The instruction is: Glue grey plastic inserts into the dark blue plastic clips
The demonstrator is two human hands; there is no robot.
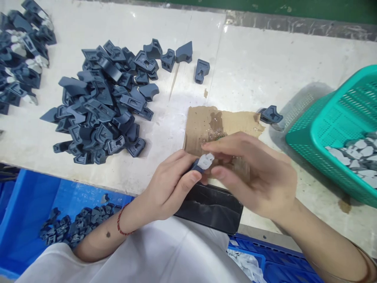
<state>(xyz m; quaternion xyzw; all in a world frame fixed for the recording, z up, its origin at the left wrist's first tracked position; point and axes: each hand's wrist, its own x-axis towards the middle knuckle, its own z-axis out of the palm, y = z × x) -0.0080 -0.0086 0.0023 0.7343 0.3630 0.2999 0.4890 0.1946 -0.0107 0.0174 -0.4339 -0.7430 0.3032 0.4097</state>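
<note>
My left hand (173, 182) grips a dark blue-grey plastic part (196, 166), with a light grey piece (205, 160) on its upper end. Just to the right, my right hand (256, 173) is raised with thumb and fingers apart, and nothing shows between them. Both hands are over a torn piece of brown cardboard (197, 125) with a wet, shiny patch. A large heap of similar dark parts (100, 106) lies on the white table to the left. A few single parts (202, 71) lie beyond the cardboard.
At the right stands a green basket (318, 122) holding grey and white pieces. A black phone-like slab (212, 208) lies at the table's near edge. Parts with light pieces (22, 51) are piled at far left. Below is a blue bin (32, 196) of dark parts.
</note>
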